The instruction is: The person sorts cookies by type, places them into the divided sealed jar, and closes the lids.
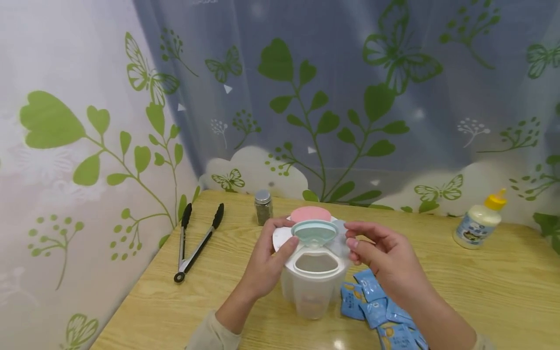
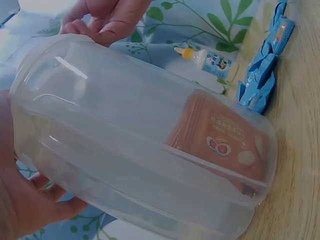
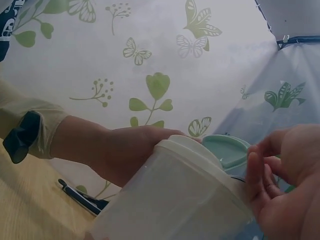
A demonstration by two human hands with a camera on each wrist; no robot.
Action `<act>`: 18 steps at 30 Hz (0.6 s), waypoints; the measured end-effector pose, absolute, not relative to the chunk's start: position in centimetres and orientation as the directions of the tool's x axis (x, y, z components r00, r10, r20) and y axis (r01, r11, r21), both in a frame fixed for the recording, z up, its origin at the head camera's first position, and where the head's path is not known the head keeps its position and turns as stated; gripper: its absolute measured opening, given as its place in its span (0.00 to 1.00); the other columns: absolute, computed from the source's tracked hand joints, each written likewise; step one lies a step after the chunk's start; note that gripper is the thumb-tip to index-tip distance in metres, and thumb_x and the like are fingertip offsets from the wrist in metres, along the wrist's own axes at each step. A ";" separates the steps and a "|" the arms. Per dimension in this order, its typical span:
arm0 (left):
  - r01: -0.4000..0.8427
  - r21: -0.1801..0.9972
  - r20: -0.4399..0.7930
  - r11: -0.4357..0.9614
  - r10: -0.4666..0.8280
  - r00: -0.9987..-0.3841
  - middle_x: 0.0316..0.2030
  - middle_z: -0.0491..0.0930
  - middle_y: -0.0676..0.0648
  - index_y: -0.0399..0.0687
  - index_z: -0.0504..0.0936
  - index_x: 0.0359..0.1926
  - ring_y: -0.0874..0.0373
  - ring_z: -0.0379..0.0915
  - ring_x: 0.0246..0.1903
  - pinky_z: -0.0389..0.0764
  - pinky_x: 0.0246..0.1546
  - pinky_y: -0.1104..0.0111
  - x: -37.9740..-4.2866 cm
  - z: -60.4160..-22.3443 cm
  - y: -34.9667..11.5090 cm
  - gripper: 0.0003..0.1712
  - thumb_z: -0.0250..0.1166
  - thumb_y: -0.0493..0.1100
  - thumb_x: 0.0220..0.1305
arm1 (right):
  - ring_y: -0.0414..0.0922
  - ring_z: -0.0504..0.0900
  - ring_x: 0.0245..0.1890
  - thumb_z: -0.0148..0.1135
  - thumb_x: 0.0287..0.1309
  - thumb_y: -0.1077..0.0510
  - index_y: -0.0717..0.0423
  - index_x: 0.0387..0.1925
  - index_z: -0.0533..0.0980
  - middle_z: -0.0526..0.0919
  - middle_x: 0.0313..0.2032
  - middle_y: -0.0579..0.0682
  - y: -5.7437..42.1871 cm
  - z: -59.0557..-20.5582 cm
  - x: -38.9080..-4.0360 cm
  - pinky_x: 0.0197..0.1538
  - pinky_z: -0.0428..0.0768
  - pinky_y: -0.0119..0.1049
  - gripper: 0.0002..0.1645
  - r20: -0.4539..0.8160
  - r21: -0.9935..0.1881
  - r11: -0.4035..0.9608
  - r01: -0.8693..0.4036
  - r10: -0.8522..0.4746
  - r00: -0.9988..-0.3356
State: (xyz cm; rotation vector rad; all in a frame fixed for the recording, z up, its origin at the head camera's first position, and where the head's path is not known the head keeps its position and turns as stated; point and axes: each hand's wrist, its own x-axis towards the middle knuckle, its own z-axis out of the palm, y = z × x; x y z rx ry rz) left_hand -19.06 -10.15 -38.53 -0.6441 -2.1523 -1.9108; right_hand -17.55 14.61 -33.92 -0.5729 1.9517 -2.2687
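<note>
While the left hand (image 1: 267,266) grips the left side of the white lid (image 1: 281,237), the right hand (image 1: 391,258) sits bent-fingered at the opposite rim, any pinch impossible to tell. Forearms (image 1: 234,307) angle in from the tabletop's (image 1: 144,311) near side. Between the hands, a translucent canister (image 1: 311,299) stands upright, mint flap (image 1: 316,234) raised; blue sachets (image 1: 375,312) lie just right, nearer the right hand.

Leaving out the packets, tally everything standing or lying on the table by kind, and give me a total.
Lidded container: 1
Tongs: 1
Small jar with a grey lid: 1
Bottle with a yellow cap: 1
Total: 4
</note>
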 end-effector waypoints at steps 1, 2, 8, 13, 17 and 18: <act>0.449 0.889 0.428 0.086 0.188 -0.884 0.66 0.66 0.38 0.43 0.67 0.58 0.44 0.73 0.59 0.82 0.49 0.65 -19.0 -38.6 -10.1 0.16 0.55 0.38 0.73 | 0.38 0.76 0.29 0.56 0.70 0.66 0.54 0.56 0.79 0.79 0.42 0.44 14.8 -33.8 -17.6 0.33 0.79 0.31 0.16 0.218 -0.974 -0.130 -0.185 -0.336 -0.916; 0.460 0.882 0.437 0.101 0.184 -0.880 0.66 0.66 0.38 0.43 0.67 0.58 0.45 0.72 0.60 0.81 0.51 0.65 -19.0 -38.6 -10.1 0.15 0.54 0.39 0.74 | 0.40 0.74 0.27 0.55 0.71 0.65 0.55 0.58 0.78 0.77 0.40 0.44 15.0 -33.7 -17.7 0.31 0.78 0.32 0.17 0.224 -0.975 -0.081 -0.209 -0.362 -0.905; 0.498 0.854 0.472 0.153 0.174 -0.864 0.64 0.69 0.41 0.44 0.68 0.59 0.49 0.68 0.65 0.74 0.62 0.63 -18.9 -38.7 -10.2 0.14 0.50 0.41 0.77 | 0.46 0.68 0.21 0.52 0.74 0.62 0.57 0.58 0.77 0.71 0.31 0.43 15.5 -33.3 -18.0 0.24 0.70 0.39 0.16 0.281 -0.934 0.069 -0.350 -0.461 -0.842; 0.472 0.859 0.435 0.196 0.204 -0.877 0.65 0.70 0.42 0.45 0.68 0.60 0.50 0.66 0.67 0.69 0.66 0.55 -19.0 -38.5 -10.5 0.15 0.46 0.45 0.78 | 0.44 0.68 0.28 0.54 0.70 0.67 0.60 0.46 0.81 0.74 0.38 0.46 15.3 -33.9 -17.9 0.27 0.71 0.37 0.11 0.381 -0.893 0.038 -0.448 -0.466 -0.798; 0.404 0.890 0.350 0.210 0.251 -0.903 0.60 0.74 0.43 0.49 0.65 0.62 0.52 0.74 0.58 0.75 0.58 0.60 -19.0 -38.2 -10.7 0.22 0.55 0.50 0.73 | 0.43 0.70 0.32 0.60 0.66 0.67 0.58 0.52 0.80 0.71 0.49 0.51 14.8 -34.5 -17.7 0.31 0.75 0.33 0.14 0.417 -0.857 0.126 -0.499 -0.399 -0.817; 0.389 0.898 0.332 0.208 0.261 -0.906 0.59 0.75 0.43 0.50 0.65 0.63 0.53 0.75 0.55 0.77 0.55 0.62 -19.0 -38.1 -10.7 0.25 0.58 0.51 0.71 | 0.42 0.71 0.32 0.62 0.66 0.65 0.56 0.56 0.78 0.69 0.53 0.52 14.7 -34.6 -17.7 0.31 0.76 0.33 0.18 0.404 -0.858 0.159 -0.489 -0.380 -0.832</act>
